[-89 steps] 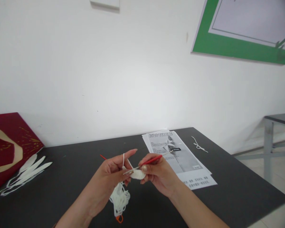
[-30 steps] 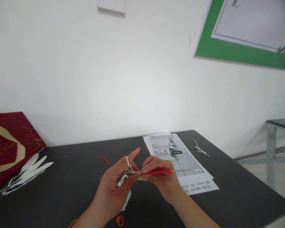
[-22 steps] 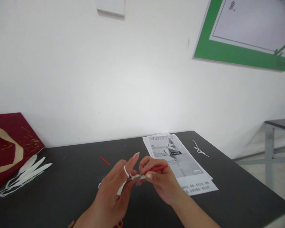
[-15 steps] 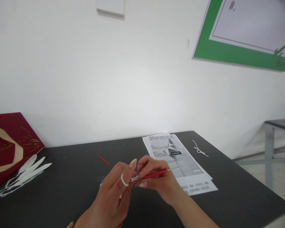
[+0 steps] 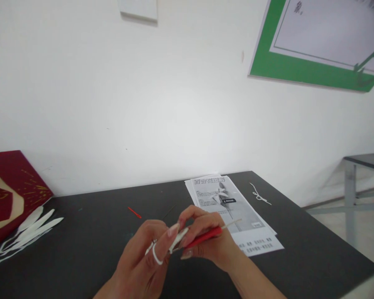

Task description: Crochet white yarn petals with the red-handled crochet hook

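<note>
My left hand [image 5: 145,257] pinches a small white crochet piece [image 5: 178,239] between thumb and fingers, and a loop of white yarn [image 5: 156,254] goes round one of its fingers. In my right hand [image 5: 210,236] is a crochet hook [image 5: 204,237] with a red handle, its thin end pointing right over the paper. The hook's working tip meets the white piece at my left fingertips, where fingers partly hide it. Both hands are close together above the black table [image 5: 96,232].
Printed sheets [image 5: 252,216] lie beyond my right hand, with a knotted white yarn scrap [image 5: 259,195] to their right. A red plastic needle [image 5: 134,212] is behind my left hand. White crochet leaf-shaped pieces [image 5: 34,232] rest at left by a dark red bag [image 5: 21,182].
The white piece now shows more between my fingertips. My right hand has tilted the hook slightly, and the yarn loop on my left finger has shifted. The view has moved slightly right.
</note>
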`<state>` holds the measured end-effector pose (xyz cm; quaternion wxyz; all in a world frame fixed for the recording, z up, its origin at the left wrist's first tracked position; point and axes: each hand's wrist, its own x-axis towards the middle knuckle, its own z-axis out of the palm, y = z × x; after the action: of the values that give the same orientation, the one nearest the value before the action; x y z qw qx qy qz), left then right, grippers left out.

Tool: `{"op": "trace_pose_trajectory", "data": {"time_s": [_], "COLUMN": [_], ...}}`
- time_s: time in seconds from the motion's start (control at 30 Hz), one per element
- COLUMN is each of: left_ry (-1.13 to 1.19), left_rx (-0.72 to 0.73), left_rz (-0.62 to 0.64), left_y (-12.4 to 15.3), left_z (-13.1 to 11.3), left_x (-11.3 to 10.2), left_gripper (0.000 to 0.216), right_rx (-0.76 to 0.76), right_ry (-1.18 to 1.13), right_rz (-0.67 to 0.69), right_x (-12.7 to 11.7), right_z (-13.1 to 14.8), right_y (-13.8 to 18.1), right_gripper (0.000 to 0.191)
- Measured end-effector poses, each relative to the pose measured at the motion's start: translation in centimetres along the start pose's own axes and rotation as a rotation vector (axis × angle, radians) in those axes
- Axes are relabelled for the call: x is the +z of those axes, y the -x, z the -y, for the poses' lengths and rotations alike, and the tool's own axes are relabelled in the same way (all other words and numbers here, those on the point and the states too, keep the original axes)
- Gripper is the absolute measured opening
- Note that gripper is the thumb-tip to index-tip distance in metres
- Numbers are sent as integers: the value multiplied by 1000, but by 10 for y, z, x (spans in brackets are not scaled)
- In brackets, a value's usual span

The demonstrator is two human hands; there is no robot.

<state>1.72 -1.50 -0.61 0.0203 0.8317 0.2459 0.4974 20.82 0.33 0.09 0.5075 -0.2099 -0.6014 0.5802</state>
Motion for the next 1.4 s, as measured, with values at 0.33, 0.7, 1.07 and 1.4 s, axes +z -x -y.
{"op": "trace_pose_trajectory", "data": {"time_s": [0.33,0.7,1.07,1.4], "left_ry": [142,595,596,875], "left_rx": [-103,-807,-939,-1082], "left_rz": [-171,-230,-357,-154], "left_y": [-4,-8,-12,-20], "left_z": [-11,-17,-16,-2], "left_x": [1,26,25,10], "left_gripper": [45,57,48,40], "right_rx": [7,119,167,142], "right_ry": [-138,-368,-346,-357], "right_rz": [14,-317,-246,-273], "right_x": [1,9,8,9], "right_z": [-5,-17,-22,-21], "right_y": [0,-7,-7,-9], "right_gripper": [23,19,16,17]}}
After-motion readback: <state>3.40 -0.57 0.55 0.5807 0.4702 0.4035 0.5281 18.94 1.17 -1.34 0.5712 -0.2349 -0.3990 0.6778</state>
